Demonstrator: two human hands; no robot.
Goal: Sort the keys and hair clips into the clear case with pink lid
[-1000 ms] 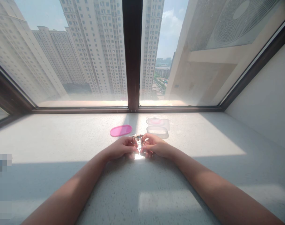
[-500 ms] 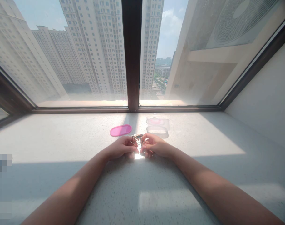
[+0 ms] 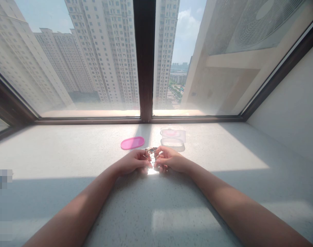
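Note:
My left hand (image 3: pixel 133 162) and my right hand (image 3: pixel 171 160) face each other low over the sill, fingers curled and thumbs bent inward. Between them is a cluster of small shiny metal wire clips (image 3: pixel 152 151), copper-toned, with thin loops. Each hand pinches an edge of this cluster; glare and fingers hide its exact form. Just beyond my left fingers lies a pink oval lid (image 3: pixel 132 143), flat on the sill. A clear plastic box (image 3: pixel 173 137) with a pinkish tint rests behind my right hand.
The pale speckled windowsill (image 3: pixel 156 202) runs under both arms, with bands of sun and shadow. A dark window frame (image 3: pixel 146 68) rises behind it, and a white wall (image 3: pixel 290 103) stands at the right. A pixelated patch covers the left edge.

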